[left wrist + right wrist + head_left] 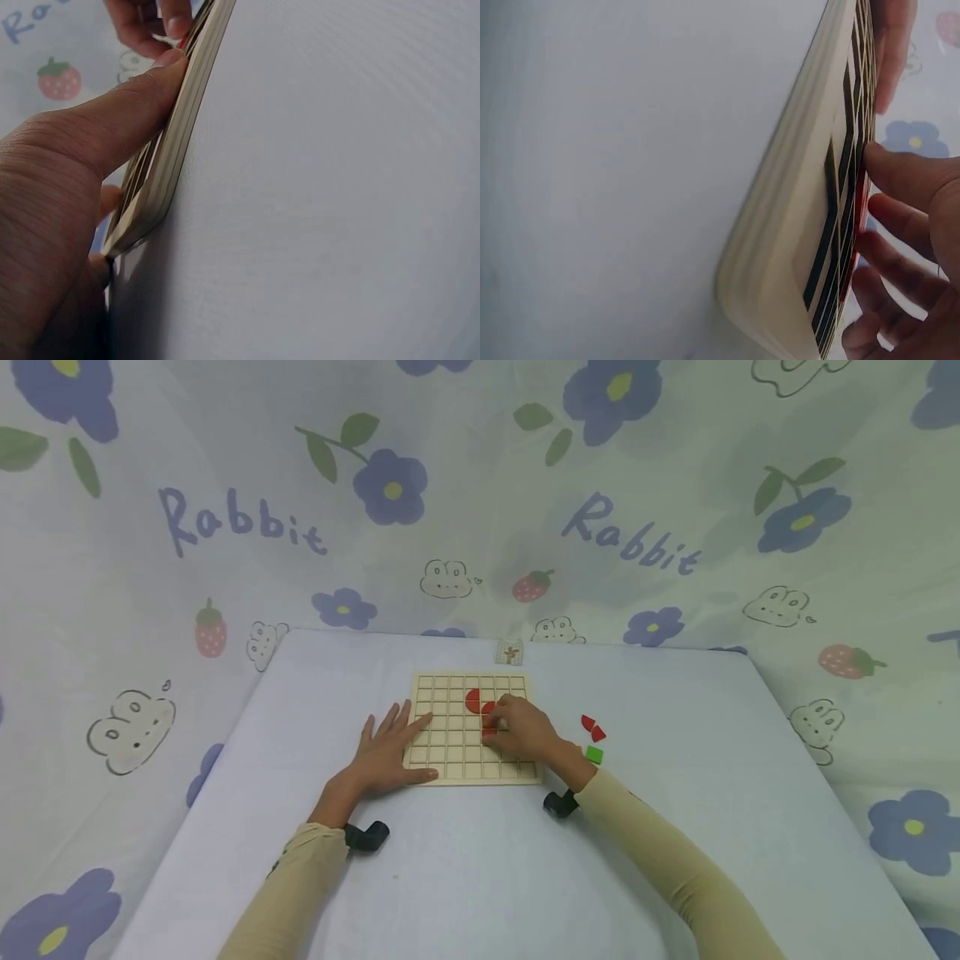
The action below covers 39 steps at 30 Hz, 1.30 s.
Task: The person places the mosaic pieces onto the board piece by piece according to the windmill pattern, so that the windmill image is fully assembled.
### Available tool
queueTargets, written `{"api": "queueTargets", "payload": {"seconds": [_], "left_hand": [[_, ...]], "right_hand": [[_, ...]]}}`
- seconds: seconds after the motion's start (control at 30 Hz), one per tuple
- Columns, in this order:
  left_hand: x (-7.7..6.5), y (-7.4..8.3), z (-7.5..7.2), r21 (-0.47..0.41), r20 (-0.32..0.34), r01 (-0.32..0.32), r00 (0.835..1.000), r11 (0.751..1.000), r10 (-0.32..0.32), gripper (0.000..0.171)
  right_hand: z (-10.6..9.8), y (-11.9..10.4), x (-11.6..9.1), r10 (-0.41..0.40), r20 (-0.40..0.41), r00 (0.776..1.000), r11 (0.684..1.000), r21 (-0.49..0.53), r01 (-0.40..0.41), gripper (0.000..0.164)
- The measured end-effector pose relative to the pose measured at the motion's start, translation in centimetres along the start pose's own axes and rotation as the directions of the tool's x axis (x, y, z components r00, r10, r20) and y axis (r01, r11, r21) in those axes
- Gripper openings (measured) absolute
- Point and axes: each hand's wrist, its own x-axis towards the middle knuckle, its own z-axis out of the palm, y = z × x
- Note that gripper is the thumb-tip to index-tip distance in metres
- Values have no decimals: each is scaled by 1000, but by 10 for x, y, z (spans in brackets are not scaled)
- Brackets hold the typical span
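Spreads left hand [386, 758] over the wooden grid board [457, 735] at its eight o'clock and, apart from it, bends right hand [525, 729] onto red pieces [473, 701] between twelve and three o'clock from centre, impossible to tell whether pinching one, with loose red wedges [588, 722] and a green block [594, 755] outside at three.
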Motion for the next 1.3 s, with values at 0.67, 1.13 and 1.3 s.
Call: {"api": "queueTargets", "payload": {"seconds": [0.67,1.13,1.3], "left_hand": [[2,-2,2,1,-5,8,1000,1000,-8,106],[-2,0,0,-3,-1,1,1000,1000,-1,106],[-1,1,-2,-2,-2,6,1000,1000,-6,105]], "right_hand": [[-19,8,-14,108,-27,994,994,37,-107,15],[-37,60,-57,245,-61,968,969,61,-241,17],[-44,77,-69,264,-77,961,964,21,-264,19]]}}
